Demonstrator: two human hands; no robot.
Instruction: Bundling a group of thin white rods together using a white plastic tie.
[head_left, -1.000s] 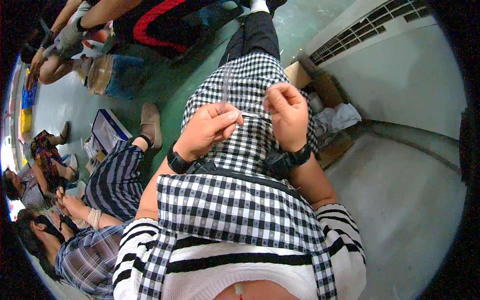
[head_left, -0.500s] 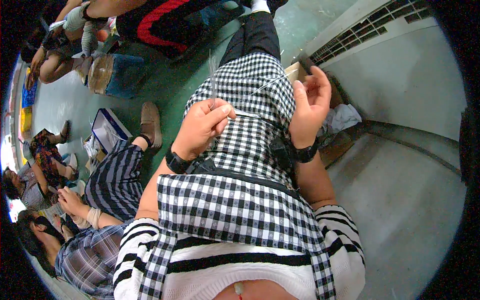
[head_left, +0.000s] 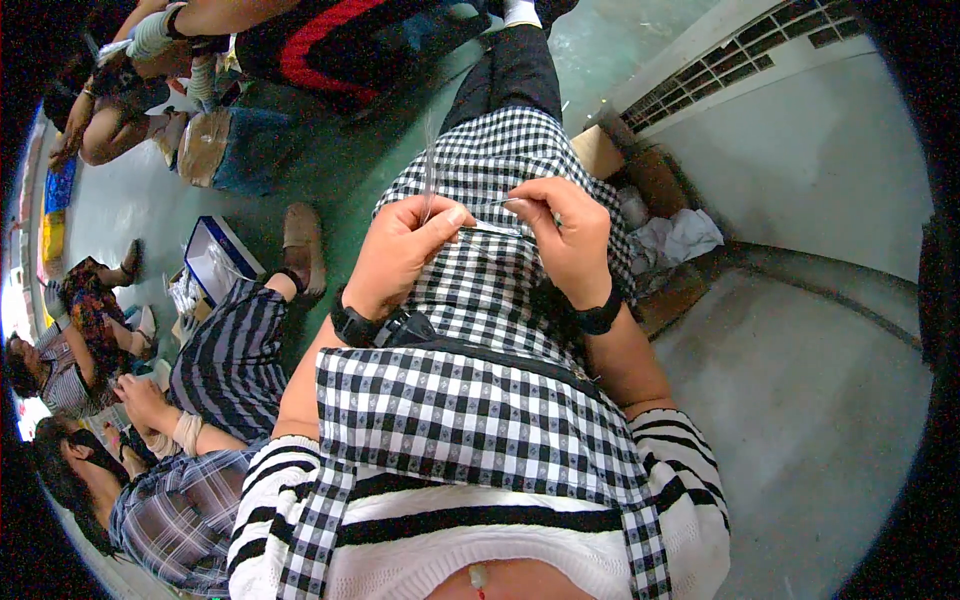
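Over my lap, my left hand (head_left: 400, 250) is closed around a bundle of thin, clear strands (head_left: 430, 172) that stand up past its fingers. My right hand (head_left: 570, 240) faces it a short way off, thumb and forefinger pinched together. A fine pale tip shows at that pinch, too small to name. Between the two hands, a thin whitish strand (head_left: 497, 231) shows against the black-and-white checked apron (head_left: 470, 400); which hand it belongs to I cannot tell. Both wrists wear dark bands.
Right of my lap stand a cardboard box (head_left: 598, 152) and a crumpled white bag (head_left: 680, 238), beside a grey panel (head_left: 800, 150). On the left are seated people, a blue-and-white open box (head_left: 215, 262) and a blue bundle (head_left: 255, 150).
My right hand has come left and down from beside the box toward my left hand, its raised fingers now pinched. My left hand stays almost in place with the strands.
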